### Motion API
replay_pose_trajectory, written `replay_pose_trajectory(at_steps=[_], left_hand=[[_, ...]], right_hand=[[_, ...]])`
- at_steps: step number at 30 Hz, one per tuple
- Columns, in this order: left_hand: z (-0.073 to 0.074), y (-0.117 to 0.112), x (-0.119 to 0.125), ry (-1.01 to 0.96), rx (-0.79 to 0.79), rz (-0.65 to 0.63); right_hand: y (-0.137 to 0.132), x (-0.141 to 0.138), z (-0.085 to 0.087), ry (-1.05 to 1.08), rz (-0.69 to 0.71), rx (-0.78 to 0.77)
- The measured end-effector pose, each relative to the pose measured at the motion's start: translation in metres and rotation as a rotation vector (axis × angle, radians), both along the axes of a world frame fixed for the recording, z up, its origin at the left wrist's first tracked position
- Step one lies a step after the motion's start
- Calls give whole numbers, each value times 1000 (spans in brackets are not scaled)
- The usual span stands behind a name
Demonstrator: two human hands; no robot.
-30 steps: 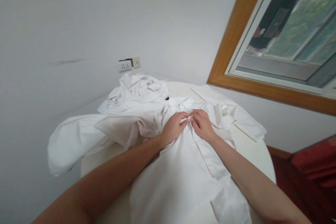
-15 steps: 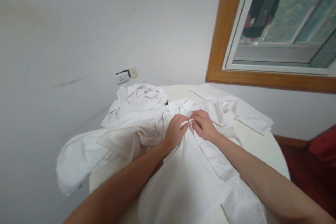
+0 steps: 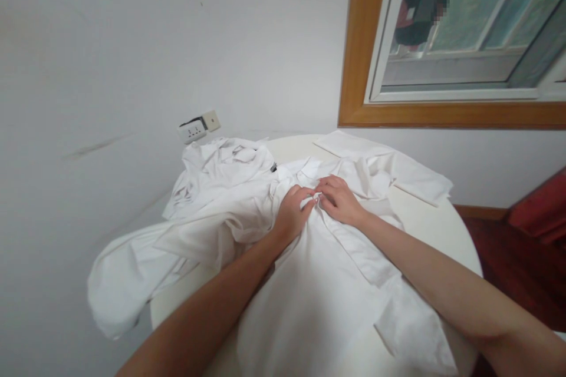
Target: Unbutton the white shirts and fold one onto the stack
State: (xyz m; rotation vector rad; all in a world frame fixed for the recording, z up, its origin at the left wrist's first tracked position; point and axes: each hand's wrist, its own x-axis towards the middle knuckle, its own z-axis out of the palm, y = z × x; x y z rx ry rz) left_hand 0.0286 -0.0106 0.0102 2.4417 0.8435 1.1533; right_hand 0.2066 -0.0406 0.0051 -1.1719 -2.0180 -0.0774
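Note:
A white long-sleeved shirt (image 3: pixel 309 294) lies spread over a round table, its collar toward the wall and its hem toward me. My left hand (image 3: pixel 292 210) pinches the front placket a little below the collar. Close against it, my right hand (image 3: pixel 338 199) grips the same edge of cloth, fingertips meeting the left ones. Whatever small part sits between the fingertips is hidden. One sleeve (image 3: pixel 128 277) hangs over the table's left edge; the other sleeve (image 3: pixel 415 177) stretches to the right.
Behind the shirt's left shoulder is a crumpled white cloth pile (image 3: pixel 221 165). The white round table (image 3: pixel 451 238) stands against a wall with a power socket (image 3: pixel 192 130). A wood-framed window (image 3: pixel 354 70) is at the upper right, with a red cloth (image 3: pixel 542 206) below it.
The view has tilted and shifted slightly, so the scene sits a little further left. Both hands keep their pinch at the same spot on the placket, with only slight finger movement.

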Motion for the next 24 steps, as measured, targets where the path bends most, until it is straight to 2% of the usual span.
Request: replay_pose_trajectory(at_steps=[10,16,24], left_hand=[[-3,1,2,-15,-12,-11],[-3,0,3,46,-56,3],[-6,2,3,25,9,29]], right_hand=[[2,0,0,4,35,11],[1,-1,1,-47,29,-23],[2,-4,-2,-20,-6,-24]])
